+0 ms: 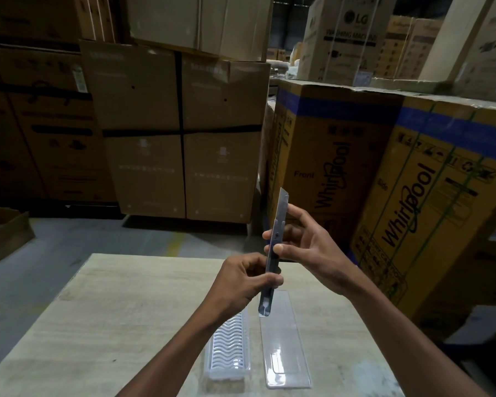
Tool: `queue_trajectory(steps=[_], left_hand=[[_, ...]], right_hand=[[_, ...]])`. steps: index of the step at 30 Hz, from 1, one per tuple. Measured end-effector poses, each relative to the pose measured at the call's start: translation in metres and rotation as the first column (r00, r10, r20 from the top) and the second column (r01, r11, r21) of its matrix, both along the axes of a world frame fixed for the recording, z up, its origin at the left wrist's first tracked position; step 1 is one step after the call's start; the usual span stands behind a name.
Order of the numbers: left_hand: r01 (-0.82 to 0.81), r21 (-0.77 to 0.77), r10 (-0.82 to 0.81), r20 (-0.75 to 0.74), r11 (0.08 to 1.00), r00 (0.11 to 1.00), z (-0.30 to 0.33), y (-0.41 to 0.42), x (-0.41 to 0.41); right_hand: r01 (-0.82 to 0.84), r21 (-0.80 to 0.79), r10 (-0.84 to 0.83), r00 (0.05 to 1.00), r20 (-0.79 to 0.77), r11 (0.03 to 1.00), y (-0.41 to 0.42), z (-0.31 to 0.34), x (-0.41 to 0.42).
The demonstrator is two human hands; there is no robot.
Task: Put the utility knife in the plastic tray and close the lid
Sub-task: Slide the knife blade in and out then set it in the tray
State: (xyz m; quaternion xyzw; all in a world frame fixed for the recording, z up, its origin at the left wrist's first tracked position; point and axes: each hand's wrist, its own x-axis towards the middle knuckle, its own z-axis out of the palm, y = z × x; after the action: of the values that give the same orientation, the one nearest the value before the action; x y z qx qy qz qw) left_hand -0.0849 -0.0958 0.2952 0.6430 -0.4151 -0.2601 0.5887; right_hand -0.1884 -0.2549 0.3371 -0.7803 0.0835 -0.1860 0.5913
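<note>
A long grey utility knife point(273, 253) is held nearly upright above the table, its blade tip pointing up and away. My left hand point(241, 279) grips the lower part of its handle. My right hand point(304, 247) pinches the middle of the knife, thumb on the near side, fingers behind. Below the hands on the table lies a clear plastic tray point(229, 351) with a white wavy insert, partly hidden by my left forearm. A flat clear lid point(284, 339) lies open to its right.
The pale wooden table point(112, 325) stretches left of the tray. Large cardboard boxes point(184, 133) stand behind it on the grey floor. Yellow Whirlpool cartons point(384, 181) stand close along the table's right side. A low open box point(3, 233) sits at the far left.
</note>
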Motion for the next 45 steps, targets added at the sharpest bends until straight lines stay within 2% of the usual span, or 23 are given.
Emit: queue_trajectory(steps=[8, 19, 27, 33, 36, 39, 42, 45], left_hand=[[-0.001, -0.058, -0.005, -0.114, 0.998, 0.993, 0.005, -0.001, -0.003], [-0.058, -0.071, 0.045, -0.17, 0.996, 0.984, 0.003, -0.004, -0.003], [-0.176, -0.088, 0.154, -0.214, 0.981, 0.965, 0.007, -0.008, -0.004], [-0.244, -0.032, 0.235, -0.182, 0.969, 0.955, -0.002, -0.01, 0.0], [-0.296, -0.017, 0.287, -0.202, 0.955, 0.937, -0.007, -0.01, 0.004], [-0.35, 0.007, 0.346, -0.176, 0.937, 0.922, -0.011, -0.011, 0.006], [-0.347, 0.024, 0.345, -0.189, 0.938, 0.919, -0.015, -0.012, 0.007], [-0.359, 0.038, 0.36, -0.191, 0.932, 0.913, -0.019, -0.011, 0.01]], right_hand=[[0.024, -0.04, -0.024, 1.0, -0.019, 0.999, 0.004, -0.002, -0.002], [0.044, 0.018, -0.043, 0.999, -0.022, 0.999, 0.017, -0.017, -0.006], [0.084, -0.045, -0.087, 0.994, -0.072, 0.995, 0.031, -0.03, -0.007], [0.111, -0.003, -0.111, 0.99, -0.082, 0.994, 0.039, -0.04, -0.005], [0.232, -0.113, -0.237, 0.971, -0.03, 0.966, 0.049, -0.049, -0.006], [0.399, -0.308, -0.383, 0.917, 0.116, 0.864, 0.061, -0.065, -0.006], [0.452, -0.485, -0.374, 0.892, 0.253, 0.748, 0.067, -0.08, -0.002], [0.448, -0.578, -0.366, 0.893, 0.261, 0.682, 0.072, -0.088, 0.002]])
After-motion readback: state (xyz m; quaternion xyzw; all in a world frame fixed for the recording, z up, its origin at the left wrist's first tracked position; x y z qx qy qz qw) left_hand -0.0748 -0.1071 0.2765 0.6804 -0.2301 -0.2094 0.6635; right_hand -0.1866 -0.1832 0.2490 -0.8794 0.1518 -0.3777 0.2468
